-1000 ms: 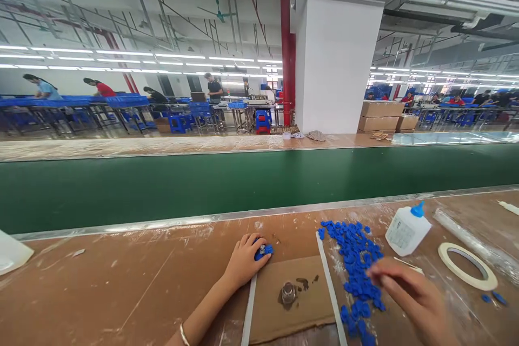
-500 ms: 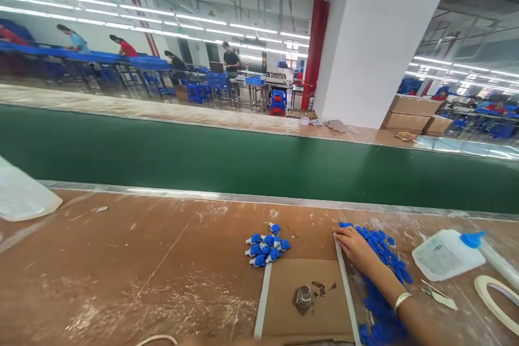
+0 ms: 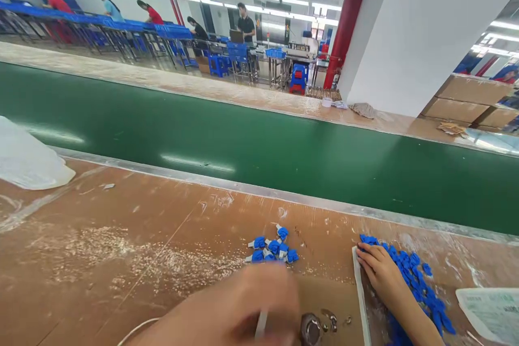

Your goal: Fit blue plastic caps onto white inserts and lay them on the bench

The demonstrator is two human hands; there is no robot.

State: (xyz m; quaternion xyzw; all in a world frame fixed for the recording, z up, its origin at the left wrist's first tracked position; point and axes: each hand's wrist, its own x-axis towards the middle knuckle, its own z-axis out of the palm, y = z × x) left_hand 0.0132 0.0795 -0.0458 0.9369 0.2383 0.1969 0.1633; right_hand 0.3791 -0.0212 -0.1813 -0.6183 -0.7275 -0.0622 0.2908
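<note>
My left hand (image 3: 259,303), blurred by motion, is low in the centre, over the left side of a cardboard sheet (image 3: 328,297); its fingers are smeared. My right hand (image 3: 377,265) rests beside the sheet's right tape strip (image 3: 360,292), at the edge of a pile of blue pieces (image 3: 417,281); whatever its bent fingers hold is too small to make out. Several blue pieces with pale tabs (image 3: 272,246) lie grouped just beyond my left hand. On the cardboard stands a small round container (image 3: 311,328) with dark wet spots next to it.
A green belt (image 3: 259,140) crosses beyond the brown table (image 3: 141,227). White translucent bottle (image 3: 492,311) at right; white object (image 3: 32,157) at far left. Several people (image 3: 245,24) work in the background, near a white pillar (image 3: 421,38) and a red pipe (image 3: 348,21).
My left hand has come into view over the cardboard's left side. The view has shifted, and the table items appear farther right or lower. My right hand stays by the blue pile.
</note>
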